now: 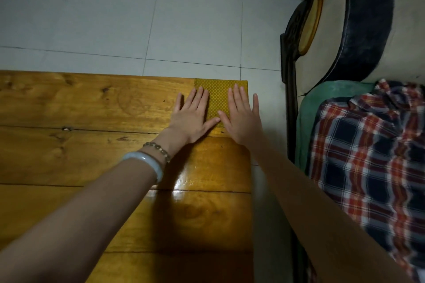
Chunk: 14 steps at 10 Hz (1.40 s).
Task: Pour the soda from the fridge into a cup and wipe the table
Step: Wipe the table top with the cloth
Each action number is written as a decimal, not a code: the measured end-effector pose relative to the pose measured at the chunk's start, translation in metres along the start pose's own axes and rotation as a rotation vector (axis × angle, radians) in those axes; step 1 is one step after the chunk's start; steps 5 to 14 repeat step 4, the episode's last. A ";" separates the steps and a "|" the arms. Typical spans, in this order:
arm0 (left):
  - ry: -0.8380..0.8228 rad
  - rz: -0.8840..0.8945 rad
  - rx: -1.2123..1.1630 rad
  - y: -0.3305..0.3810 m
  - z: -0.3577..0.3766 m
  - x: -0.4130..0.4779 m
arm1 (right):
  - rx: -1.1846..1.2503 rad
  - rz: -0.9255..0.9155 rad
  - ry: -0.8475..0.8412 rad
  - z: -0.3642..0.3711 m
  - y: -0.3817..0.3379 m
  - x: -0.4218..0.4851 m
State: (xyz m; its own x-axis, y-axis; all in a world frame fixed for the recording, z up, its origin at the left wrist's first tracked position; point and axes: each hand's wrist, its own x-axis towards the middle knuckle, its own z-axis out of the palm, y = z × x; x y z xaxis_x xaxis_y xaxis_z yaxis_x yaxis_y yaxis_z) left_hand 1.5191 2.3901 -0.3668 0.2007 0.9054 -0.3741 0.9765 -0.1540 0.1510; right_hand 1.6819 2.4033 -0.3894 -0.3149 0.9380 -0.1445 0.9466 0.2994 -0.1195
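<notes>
You are pressing both flat, open hands, left hand (192,117) and right hand (241,119), on a yellow cloth (218,99) lying at the table's (92,145) far right corner, gripping nothing. No writing is showing.

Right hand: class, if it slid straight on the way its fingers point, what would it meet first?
The right hand lies flat on the yellow cloth; onward comes the wooden table's far edge, then apparently open air above the tiled floor.
</notes>
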 end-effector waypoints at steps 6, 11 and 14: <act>0.187 -0.040 0.131 -0.034 -0.158 -0.174 | 0.099 -0.089 -0.178 -0.206 -0.110 -0.085; 0.187 -0.040 0.131 -0.034 -0.158 -0.174 | 0.099 -0.089 -0.178 -0.206 -0.110 -0.085; 0.187 -0.040 0.131 -0.034 -0.158 -0.174 | 0.099 -0.089 -0.178 -0.206 -0.110 -0.085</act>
